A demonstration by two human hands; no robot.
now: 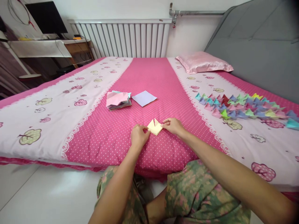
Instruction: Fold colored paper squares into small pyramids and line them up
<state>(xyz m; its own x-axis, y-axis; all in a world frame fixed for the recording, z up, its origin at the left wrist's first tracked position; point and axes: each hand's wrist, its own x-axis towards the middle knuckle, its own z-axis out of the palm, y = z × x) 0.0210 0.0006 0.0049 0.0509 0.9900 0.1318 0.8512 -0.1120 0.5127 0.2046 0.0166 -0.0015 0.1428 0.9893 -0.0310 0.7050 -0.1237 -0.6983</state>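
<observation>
A small yellow folded paper point(155, 127) lies on the pink dotted strip of the bedspread, close to the bed's front edge. Two pointed flaps rise from its far side, with a gap between them. My left hand point(139, 136) pinches its left corner between thumb and fingers. At the right corner, my right hand point(173, 126) grips it the same way. Beyond my hands sits a stack of coloured paper sheets point(118, 101), pink on top. Just right of that stack lies a flat pile of square paper point(144, 98) with a lavender sheet uppermost.
Rows of folded paper pieces point(243, 105) in many colours stand on the right of the bed. Behind them is a pink pillow point(203, 62) near the grey headboard point(259, 40). A white radiator point(123, 37) lines the far wall, with a desk monitor point(46, 18) at the left.
</observation>
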